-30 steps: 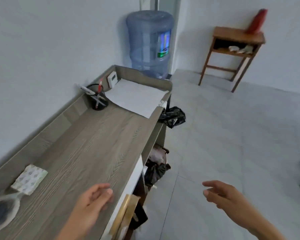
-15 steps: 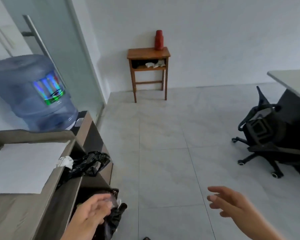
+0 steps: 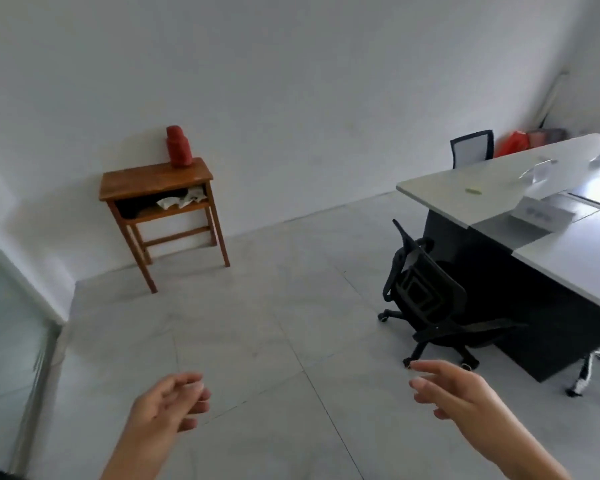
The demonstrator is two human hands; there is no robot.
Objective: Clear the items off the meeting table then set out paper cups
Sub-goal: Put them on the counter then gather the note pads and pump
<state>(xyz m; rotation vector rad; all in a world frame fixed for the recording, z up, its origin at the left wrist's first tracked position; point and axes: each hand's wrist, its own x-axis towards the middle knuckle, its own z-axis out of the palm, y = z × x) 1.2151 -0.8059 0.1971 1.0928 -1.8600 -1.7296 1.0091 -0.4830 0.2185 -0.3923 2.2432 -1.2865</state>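
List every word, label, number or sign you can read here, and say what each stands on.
No text here can be read.
Bluish print on the white card on the meeting table: too blurred to read.
Red container on the wooden side table: no label shows.

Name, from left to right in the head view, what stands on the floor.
Glass partition → wooden side table → black office chair → white chair base. The meeting table overlaps both chairs, so it is left out.
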